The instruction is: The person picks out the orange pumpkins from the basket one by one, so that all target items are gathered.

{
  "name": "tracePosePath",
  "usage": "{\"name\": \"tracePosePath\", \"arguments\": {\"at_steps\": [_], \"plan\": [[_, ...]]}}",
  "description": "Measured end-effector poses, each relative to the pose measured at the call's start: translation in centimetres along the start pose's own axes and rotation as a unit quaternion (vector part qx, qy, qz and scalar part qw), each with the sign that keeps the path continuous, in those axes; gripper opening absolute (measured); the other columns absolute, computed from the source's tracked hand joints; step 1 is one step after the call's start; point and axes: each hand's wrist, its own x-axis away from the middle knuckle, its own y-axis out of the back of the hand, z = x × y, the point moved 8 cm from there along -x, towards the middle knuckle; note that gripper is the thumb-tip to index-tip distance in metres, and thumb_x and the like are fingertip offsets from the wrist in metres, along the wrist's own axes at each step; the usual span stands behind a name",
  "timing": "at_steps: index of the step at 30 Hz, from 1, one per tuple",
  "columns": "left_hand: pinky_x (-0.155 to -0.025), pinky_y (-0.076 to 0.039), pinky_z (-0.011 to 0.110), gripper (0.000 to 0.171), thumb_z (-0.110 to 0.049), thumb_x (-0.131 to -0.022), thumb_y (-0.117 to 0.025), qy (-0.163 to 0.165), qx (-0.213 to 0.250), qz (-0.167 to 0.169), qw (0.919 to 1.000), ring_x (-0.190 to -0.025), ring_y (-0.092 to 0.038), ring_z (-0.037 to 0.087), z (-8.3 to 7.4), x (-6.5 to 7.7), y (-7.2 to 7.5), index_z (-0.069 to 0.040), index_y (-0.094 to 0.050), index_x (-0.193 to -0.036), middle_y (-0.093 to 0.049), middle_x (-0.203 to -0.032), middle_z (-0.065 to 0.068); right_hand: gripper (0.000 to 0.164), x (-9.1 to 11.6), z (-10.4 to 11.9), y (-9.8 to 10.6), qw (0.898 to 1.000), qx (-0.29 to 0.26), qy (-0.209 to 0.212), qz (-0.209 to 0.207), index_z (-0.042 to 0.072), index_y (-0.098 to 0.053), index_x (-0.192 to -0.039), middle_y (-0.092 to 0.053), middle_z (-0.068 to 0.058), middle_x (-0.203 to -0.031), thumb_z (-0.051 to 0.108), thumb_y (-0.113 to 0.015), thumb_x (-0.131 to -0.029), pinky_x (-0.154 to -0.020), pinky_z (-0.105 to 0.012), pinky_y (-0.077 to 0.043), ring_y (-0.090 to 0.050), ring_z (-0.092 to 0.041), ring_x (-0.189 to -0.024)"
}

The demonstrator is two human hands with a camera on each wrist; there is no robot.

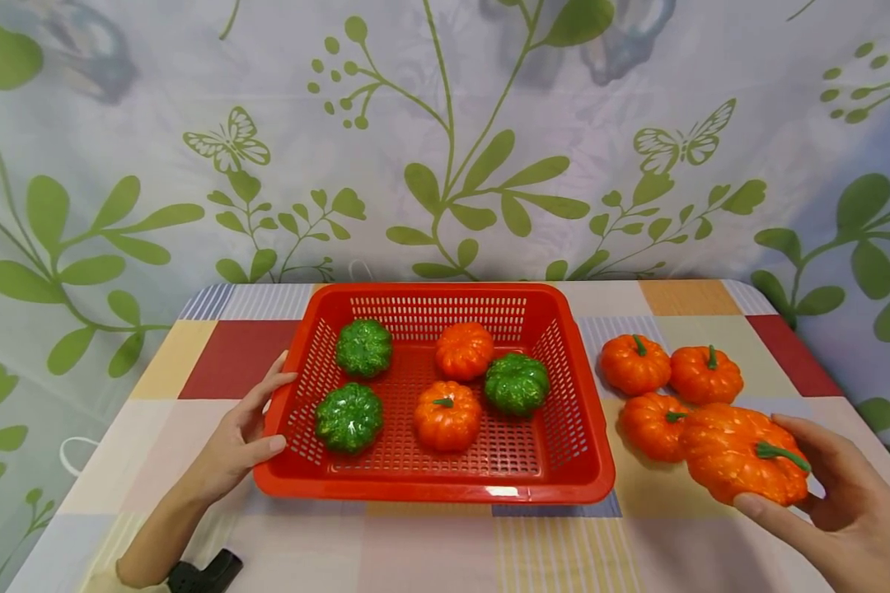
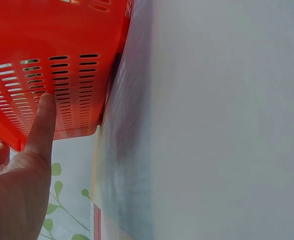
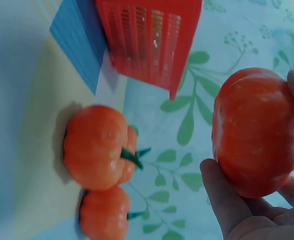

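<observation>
My right hand (image 1: pixel 841 494) grips an orange toy pumpkin (image 1: pixel 742 455) with a green stem, thumb on the near side and fingers on the far side. It is held up to the right of a red plastic basket (image 1: pixel 433 492). Below and behind it, three orange pumpkins (image 1: pixel 635 364) sit on the table. My left hand (image 1: pixel 226 445) holds the basket's left side; in the left wrist view a finger (image 2: pixel 43 122) touches the slotted outer wall (image 2: pixel 72 80). Inside the basket are three green pumpkins (image 1: pixel 349 418) and two orange pumpkins (image 1: pixel 448 416).
A patchwork-patterned cloth (image 1: pixel 430 548) covers the table. Behind stands a curtain (image 1: pixel 386 123) printed with green leaves and butterflies. A black strap piece (image 1: pixel 206 572) is at my left wrist.
</observation>
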Motion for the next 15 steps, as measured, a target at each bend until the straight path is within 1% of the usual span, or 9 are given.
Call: {"name": "tracePosePath", "arguments": {"at_steps": [1, 6, 7, 10, 11, 14, 15], "plan": [[-0.084, -0.055, 0.042, 0.068, 0.005, -0.090, -0.053, 0.000, 0.001, 0.000, 1.0000, -0.137, -0.034, 0.013, 0.0, 0.0, 0.0, -0.007, -0.030, -0.153, 0.003, -0.165, 0.000, 0.083, -0.1, -0.2, 0.4, 1.000, -0.011, 0.001, -0.004, 0.007, -0.045, -0.143, -0.050, 0.002, -0.128, -0.031, -0.067, -0.072, -0.070, -0.009, -0.051, -0.051, -0.005, -0.105], [-0.084, -0.055, 0.042, 0.068, 0.005, -0.090, -0.052, -0.004, 0.006, 0.001, 1.0000, -0.137, -0.035, 0.013, -0.3, 0.0, -0.2, -0.007, -0.030, -0.153, 0.003, -0.165, 0.000, 0.072, -1.3, -2.1, 2.4, 0.999, -0.013, -0.002, -0.029, 0.009, -0.048, -0.142, -0.053, 0.006, -0.125, -0.026, -0.062, -0.080, -0.073, -0.006, -0.048, -0.052, -0.003, -0.101], [-0.084, -0.055, 0.042, 0.068, 0.005, -0.090, -0.052, -0.004, 0.006, 0.001, 1.0000, -0.137, -0.035, 0.013, -0.3, 0.0, -0.2, -0.007, -0.030, -0.153, 0.003, -0.165, 0.000, 0.070, -1.5, -2.7, 2.8, 0.999, -0.015, -0.013, -0.037, 0.010, -0.049, -0.141, -0.054, 0.008, -0.124, -0.025, -0.062, -0.082, -0.074, -0.005, -0.047, -0.052, -0.002, -0.100], [-0.084, -0.055, 0.042, 0.067, 0.005, -0.090, -0.052, -0.003, 0.006, 0.000, 1.0000, -0.137, -0.035, 0.014, -0.3, 0.0, -0.2, -0.006, -0.030, -0.153, 0.003, -0.165, 0.000, 0.067, -1.8, -4.4, 3.7, 0.996, 0.049, -0.057, -0.056, 0.020, -0.049, -0.140, -0.052, 0.016, -0.118, -0.016, -0.065, -0.086, -0.076, -0.001, -0.042, -0.049, 0.002, -0.099], [-0.084, -0.055, 0.042, 0.067, 0.005, -0.090, -0.053, -0.001, 0.005, -0.002, 1.0000, -0.137, -0.035, 0.014, -0.2, 0.0, -0.2, -0.007, -0.030, -0.152, 0.003, -0.165, 0.000, 0.065, -1.9, -5.0, 3.9, 0.994, 0.053, -0.074, -0.060, 0.023, -0.048, -0.140, -0.051, 0.018, -0.117, -0.012, -0.065, -0.088, -0.077, -0.001, -0.041, -0.048, 0.003, -0.100], [-0.084, -0.055, 0.042, 0.067, 0.005, -0.090, -0.053, 0.000, 0.005, -0.002, 1.0000, -0.137, -0.036, 0.013, -0.2, 0.0, -0.1, -0.006, -0.031, -0.152, 0.003, -0.166, 0.000, 0.061, -1.9, -6.6, 4.5, 0.985, 0.105, -0.124, -0.060, 0.034, -0.044, -0.138, -0.045, 0.025, -0.115, 0.001, -0.067, -0.092, -0.082, 0.000, -0.038, -0.042, 0.004, -0.102], [-0.084, -0.055, 0.042, 0.067, 0.005, -0.090, -0.053, 0.000, 0.007, -0.002, 1.0000, -0.136, -0.036, 0.013, -0.1, 0.0, -0.1, -0.006, -0.031, -0.152, 0.003, -0.166, 0.000, 0.060, -1.8, -7.1, 4.6, 0.983, 0.112, -0.136, -0.059, 0.037, -0.043, -0.137, -0.044, 0.026, -0.115, 0.004, -0.067, -0.093, -0.083, 0.000, -0.036, -0.040, 0.004, -0.103]]}}
